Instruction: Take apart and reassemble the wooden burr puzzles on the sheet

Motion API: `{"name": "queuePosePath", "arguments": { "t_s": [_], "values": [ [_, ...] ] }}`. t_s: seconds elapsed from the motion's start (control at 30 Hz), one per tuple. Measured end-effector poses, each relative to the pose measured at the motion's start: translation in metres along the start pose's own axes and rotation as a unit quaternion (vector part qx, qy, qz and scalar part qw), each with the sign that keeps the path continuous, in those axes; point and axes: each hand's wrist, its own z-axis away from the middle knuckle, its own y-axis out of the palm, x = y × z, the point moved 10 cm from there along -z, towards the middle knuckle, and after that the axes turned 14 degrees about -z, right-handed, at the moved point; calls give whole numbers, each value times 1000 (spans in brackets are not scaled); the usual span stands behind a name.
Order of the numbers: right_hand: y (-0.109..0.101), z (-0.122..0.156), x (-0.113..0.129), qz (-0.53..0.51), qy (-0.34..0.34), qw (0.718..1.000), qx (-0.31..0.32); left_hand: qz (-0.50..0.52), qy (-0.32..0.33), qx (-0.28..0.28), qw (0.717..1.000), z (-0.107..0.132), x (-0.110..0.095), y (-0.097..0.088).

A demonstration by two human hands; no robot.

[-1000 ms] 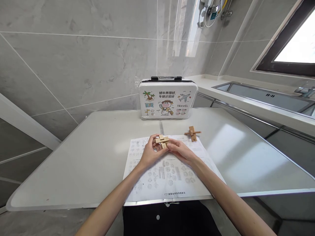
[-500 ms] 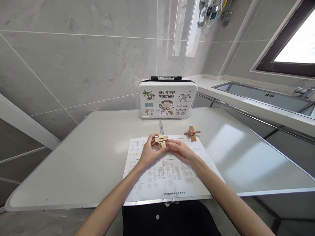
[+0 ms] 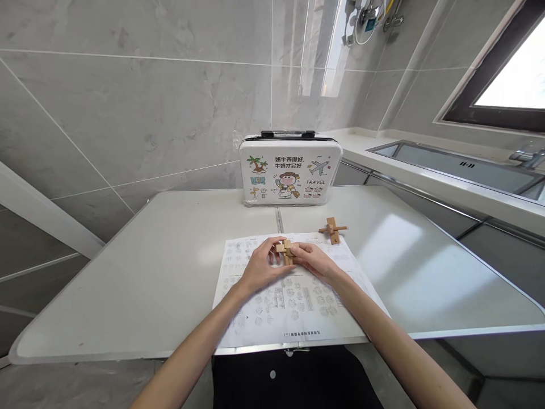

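We find the light wooden assembly (image 3: 285,250) between both hands, over the far middle part of the printed sheet (image 3: 302,318). The left hand (image 3: 260,266) grips it, forefinger towards its far end and thumb towards its near end; the right hand (image 3: 314,261) has its fingertips closed on the right side. In our judgement the left steadies the assembly while the right has finer control of the blocks. We cannot tell whether it also rests on the paper.

The sheet lies flat on the white table (image 3: 140,284), up to the near edge, presumably so that its diagrams can be consulted. A brown wooden assembly (image 3: 332,232) of crossed pieces sits at the sheet's far right corner, apart from both hands, probably to leave room for them.

Against the far wall stands a white case (image 3: 290,176), upright, its black handle (image 3: 288,134) uppermost. Its front bears "TRAVEL" at right and two lines of Chinese, 奶牛养得好, 牛奶才会好. The sheet's heading, along its near edge, appears upside down; its small print is illegible to us. A dark mark on the brown assembly's near end is likewise unreadable.
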Motion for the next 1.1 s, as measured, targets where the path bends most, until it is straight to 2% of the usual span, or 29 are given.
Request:
{"name": "queuePosePath", "arguments": {
  "t_s": [0.17,0.4,0.5,0.63,0.97,1.1],
  "values": [
    [-2,-1,-2,31,-14,999,-3,-16,28,1,999,0,-6,0],
    [3,3,14,72,-87,993,-34,27,-40,-29,998,-2,6,-5],
    [5,5,23,160,-133,976,-56,70,-63,-29,995,-3,13,-4],
    [0,7,29,249,-171,949,-91,75,-51,-22,996,-4,12,-3],
    [3,4,14,137,-86,986,-29,77,-11,1,997,-2,-3,-2],
    [-5,-2,4,60,-49,995,-56,94,-61,-1,994,-2,8,4]
  ]
}}
